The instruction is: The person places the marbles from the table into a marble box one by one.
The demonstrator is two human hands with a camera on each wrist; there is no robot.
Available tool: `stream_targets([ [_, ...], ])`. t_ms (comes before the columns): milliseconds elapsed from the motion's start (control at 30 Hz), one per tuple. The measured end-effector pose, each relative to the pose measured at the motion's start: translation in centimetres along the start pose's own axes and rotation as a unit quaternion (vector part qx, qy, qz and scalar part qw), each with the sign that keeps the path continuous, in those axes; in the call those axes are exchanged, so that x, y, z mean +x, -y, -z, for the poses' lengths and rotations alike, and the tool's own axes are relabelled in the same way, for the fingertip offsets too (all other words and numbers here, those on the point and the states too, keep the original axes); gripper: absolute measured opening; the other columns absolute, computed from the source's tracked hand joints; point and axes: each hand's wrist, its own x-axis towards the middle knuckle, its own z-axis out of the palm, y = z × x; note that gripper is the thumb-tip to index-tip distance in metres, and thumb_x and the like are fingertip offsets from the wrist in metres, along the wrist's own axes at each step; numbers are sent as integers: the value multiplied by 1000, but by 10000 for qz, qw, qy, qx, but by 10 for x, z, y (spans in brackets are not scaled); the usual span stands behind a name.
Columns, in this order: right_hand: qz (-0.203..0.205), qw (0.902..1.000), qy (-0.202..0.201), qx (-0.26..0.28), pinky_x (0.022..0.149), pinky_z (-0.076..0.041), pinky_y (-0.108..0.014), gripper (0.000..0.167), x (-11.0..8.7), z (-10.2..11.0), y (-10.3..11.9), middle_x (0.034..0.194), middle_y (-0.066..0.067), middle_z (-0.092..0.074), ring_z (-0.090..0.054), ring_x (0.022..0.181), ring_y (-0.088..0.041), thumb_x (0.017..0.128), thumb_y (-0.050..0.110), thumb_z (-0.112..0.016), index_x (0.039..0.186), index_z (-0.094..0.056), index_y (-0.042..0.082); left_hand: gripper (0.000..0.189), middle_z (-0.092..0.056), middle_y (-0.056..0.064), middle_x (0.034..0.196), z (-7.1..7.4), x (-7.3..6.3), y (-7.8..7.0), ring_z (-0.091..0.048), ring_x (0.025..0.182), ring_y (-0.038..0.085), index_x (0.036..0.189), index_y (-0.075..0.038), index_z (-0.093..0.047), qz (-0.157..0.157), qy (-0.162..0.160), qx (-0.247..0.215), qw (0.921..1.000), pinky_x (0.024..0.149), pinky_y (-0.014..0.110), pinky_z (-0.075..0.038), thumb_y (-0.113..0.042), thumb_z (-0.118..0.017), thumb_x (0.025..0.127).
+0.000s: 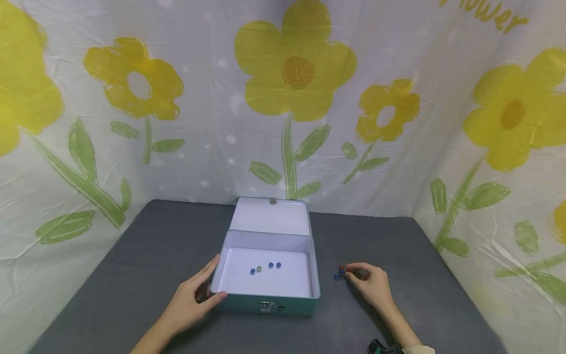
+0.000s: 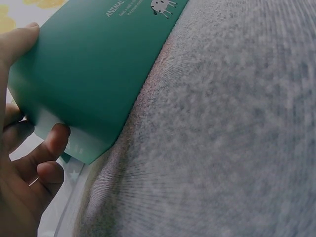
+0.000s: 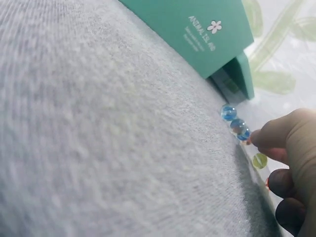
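Observation:
A green tin box (image 1: 265, 304) with a white inside stands with its lid (image 1: 270, 216) raised at the back. Three blue marbles (image 1: 252, 271) and a green marble (image 1: 259, 269) lie on its floor. My left hand (image 1: 187, 302) grips the box's front left corner, thumb at the front and fingers along the side. To the right of the box, my right hand (image 1: 371, 285) has thumb and index finger at a small cluster of marbles (image 3: 238, 126), pinching a reddish-brown marble (image 1: 342, 268) at the fingertips. Beyond those fingers shows a yellow-green marble (image 3: 259, 160).
A dark grey cloth (image 1: 424, 295) covers the table. Behind and beside it hangs a white curtain (image 1: 199, 147) printed with yellow flowers. The box has a metal latch (image 1: 267, 307) on its front. A black band (image 1: 384, 347) is on my right wrist.

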Motion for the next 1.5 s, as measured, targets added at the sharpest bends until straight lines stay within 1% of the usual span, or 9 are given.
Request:
stream_targets([
  [267,194,9986,-443,-192,40,-28,-19,19,-1,0,-5,93,-8,-80,-29,38,6,85,-1,-86,101,-83,8,82,-49,17,161,0,0,-1,-45,70,1,162,-14,-45,-58,5,-29,10000,59,23,-44,-28,-85,92],
  [600,-175,9964,-679,-479,39,-28,-18,18,-4,-1,-8,97,-15,-81,-29,37,3,85,-2,-84,101,-83,5,82,-47,18,163,0,-3,-2,-44,69,1,163,-15,-45,84,70,-52,9999,58,23,-44,-30,-85,92],
  [733,91,9959,-672,-603,42,-33,-20,18,-5,-2,-7,95,-17,-80,-37,40,3,83,-6,-84,99,-82,2,82,-47,18,162,0,-3,-2,-45,70,1,163,-16,-45,111,71,-88,9999,59,23,-43,-29,-85,92],
  [800,239,9949,-671,-709,45,-39,-20,18,-4,-3,-6,94,-18,-80,-47,46,1,82,-7,-84,98,-81,1,82,-48,17,162,0,-3,-2,-45,70,1,162,-17,-46,109,54,-74,9999,59,23,-43,-29,-85,92],
  [900,316,9939,-682,-810,49,-44,-22,16,-4,-3,-5,95,-17,-80,-65,58,-12,82,-5,-86,96,-82,1,82,-48,17,162,1,-2,-2,-46,71,1,162,-18,-46,104,44,-63,9999,59,23,-44,-31,-85,92],
  [1033,103,9940,-672,-857,61,-59,-32,13,-2,-2,-4,98,-16,-81,-78,87,-36,84,2,-87,96,-83,4,81,-47,16,162,1,-1,-2,-45,70,1,163,-18,-45,64,28,-58,10000,58,23,-43,-31,-85,92],
  [1133,-209,9950,-656,-717,73,-63,-41,12,-1,-1,-4,101,-15,-81,-76,102,-41,87,7,-87,98,-84,5,81,-49,16,161,1,0,-1,-45,69,1,162,-17,-46,2,-12,-50,10000,58,23,-43,-30,-85,92],
  [1367,-823,9942,-687,-86,66,-57,-22,14,1,1,-3,106,-13,-81,-78,100,-33,92,15,-85,103,-84,7,81,-52,16,159,0,0,-2,-45,69,1,161,-14,-47,-43,-37,-55,10000,57,22,-43,-29,-86,91],
  [1500,-963,9918,-795,254,59,-53,-22,15,3,2,2,109,-12,-81,-79,88,-24,93,19,-85,104,-85,10,81,-50,16,160,1,0,-3,-44,69,2,162,-15,-46,70,3,-38,10000,58,23,-43,-29,-85,92],
])
